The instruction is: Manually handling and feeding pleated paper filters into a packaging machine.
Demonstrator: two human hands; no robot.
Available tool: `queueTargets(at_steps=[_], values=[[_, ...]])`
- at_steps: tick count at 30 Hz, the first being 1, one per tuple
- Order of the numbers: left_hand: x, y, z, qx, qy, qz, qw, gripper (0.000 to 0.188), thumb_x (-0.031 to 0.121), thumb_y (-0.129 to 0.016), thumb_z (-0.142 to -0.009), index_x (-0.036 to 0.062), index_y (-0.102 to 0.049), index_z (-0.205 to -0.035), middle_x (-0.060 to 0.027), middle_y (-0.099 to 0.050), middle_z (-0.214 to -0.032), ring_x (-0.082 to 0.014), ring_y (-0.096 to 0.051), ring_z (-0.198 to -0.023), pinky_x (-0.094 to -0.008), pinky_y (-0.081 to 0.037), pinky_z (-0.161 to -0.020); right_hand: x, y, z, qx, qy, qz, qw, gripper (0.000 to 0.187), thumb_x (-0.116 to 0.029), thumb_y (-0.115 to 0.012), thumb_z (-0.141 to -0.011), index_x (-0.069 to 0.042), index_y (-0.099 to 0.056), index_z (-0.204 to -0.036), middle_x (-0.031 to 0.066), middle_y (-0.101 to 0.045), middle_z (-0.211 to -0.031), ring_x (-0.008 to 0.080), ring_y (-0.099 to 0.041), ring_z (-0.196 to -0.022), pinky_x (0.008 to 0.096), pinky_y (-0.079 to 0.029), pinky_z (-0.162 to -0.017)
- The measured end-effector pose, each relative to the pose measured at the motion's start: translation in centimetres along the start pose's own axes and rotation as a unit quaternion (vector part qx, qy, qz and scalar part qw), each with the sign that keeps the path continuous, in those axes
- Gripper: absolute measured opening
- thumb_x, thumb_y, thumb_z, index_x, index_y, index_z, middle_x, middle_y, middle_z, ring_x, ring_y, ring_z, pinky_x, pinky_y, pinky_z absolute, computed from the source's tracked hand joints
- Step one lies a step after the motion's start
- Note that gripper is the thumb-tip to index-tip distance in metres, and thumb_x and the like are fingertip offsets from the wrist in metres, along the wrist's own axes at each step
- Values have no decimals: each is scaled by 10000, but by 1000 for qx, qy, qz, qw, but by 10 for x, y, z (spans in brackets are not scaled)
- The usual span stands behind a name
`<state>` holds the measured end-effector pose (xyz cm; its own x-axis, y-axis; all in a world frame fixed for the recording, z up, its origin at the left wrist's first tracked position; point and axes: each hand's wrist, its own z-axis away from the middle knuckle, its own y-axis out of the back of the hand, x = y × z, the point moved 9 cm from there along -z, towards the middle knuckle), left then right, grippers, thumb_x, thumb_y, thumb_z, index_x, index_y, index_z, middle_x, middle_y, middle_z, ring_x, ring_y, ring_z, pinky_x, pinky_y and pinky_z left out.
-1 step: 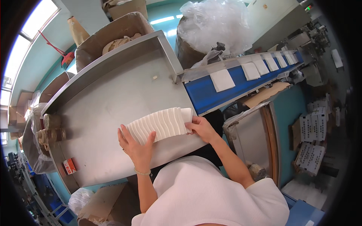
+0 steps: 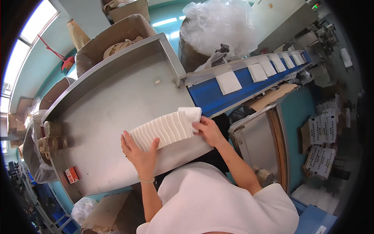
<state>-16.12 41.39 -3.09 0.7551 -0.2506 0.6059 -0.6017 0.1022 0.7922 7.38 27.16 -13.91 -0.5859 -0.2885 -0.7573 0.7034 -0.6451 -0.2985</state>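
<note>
A row of folded white paper napkins (image 2: 159,131), packed close together with wavy edges upward, lies on the steel table (image 2: 113,97) in front of me. My left hand (image 2: 140,153) is at the row's left end, fingers and thumb spread against its end and near side. At the right end, my right hand (image 2: 206,130) pinches a white folded napkin (image 2: 191,114) between thumb and fingers. That napkin lies flatter than the others and juts out past the row. Part of its near edge is hidden by my right fingers.
A blue conveyor belt (image 2: 208,97) carrying several spaced folded napkins meets the table's right side. Raised metal edging (image 2: 105,58) bounds the far side. A small red-and-white box (image 2: 71,175) sits at the left corner. Cardboard boxes (image 2: 117,39) and a bag of clear plastic (image 2: 220,27) stand beyond.
The napkin at the right end now sticks out farther and shows more of its face. My right hand has shifted slightly away from me with it; my left hand stays almost in place.
</note>
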Motion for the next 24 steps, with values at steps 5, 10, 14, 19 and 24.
queueTargets(at_steps=[5,10,14,19,24], values=[[16,-9,0,-34,-6,34,999,1085,456,-847,-694,58,-255,-1511,-291,-224,-1514,-442,-291,-1372,-516,-281,-1102,-28,-10,0,6,87,204,975,399,-345,-599,-981,-13,-595,-1202,35,-664,-1038,88,-607,-915,246,-484,-810],[23,-12,1,-19,-12,-7,1000,1086,473,-847,-685,71,-265,-1509,-304,-203,-1520,-449,-282,-1374,-546,-275,-1088,-13,-39,2,-53,28,39,997,465,-390,-621,-955,9,-607,-1194,52,-660,-998,109,-581,-901,254,-482,-796],[19,-11,0,-21,-1,-7,1000,1079,487,-837,-692,78,-265,-1511,-308,-181,-1526,-452,-267,-1379,-567,-273,-1073,-7,-22,14,-67,-8,136,988,336,-235,-610,-944,-16,-620,-1199,32,-664,-989,85,-573,-800,248,-467,-668],[23,-11,3,-36,-5,9,999,1068,491,-829,-706,79,-261,-1513,-299,-171,-1532,-453,-251,-1383,-568,-271,-1069,-18,24,-6,110,58,-77,989,328,-235,-644,-945,-1,-605,-1170,48,-660,-1030,92,-599,-823,249,-487,-687],[29,-19,4,-50,-13,9,999,1085,504,-835,-692,77,-263,-1509,-300,-164,-1532,-458,-245,-1382,-576,-275,-1061,-34,-27,4,-6,116,251,961,431,-368,-591,-980,6,-600,-1195,61,-646,-1008,81,-586,-885,230,-476,-779]])
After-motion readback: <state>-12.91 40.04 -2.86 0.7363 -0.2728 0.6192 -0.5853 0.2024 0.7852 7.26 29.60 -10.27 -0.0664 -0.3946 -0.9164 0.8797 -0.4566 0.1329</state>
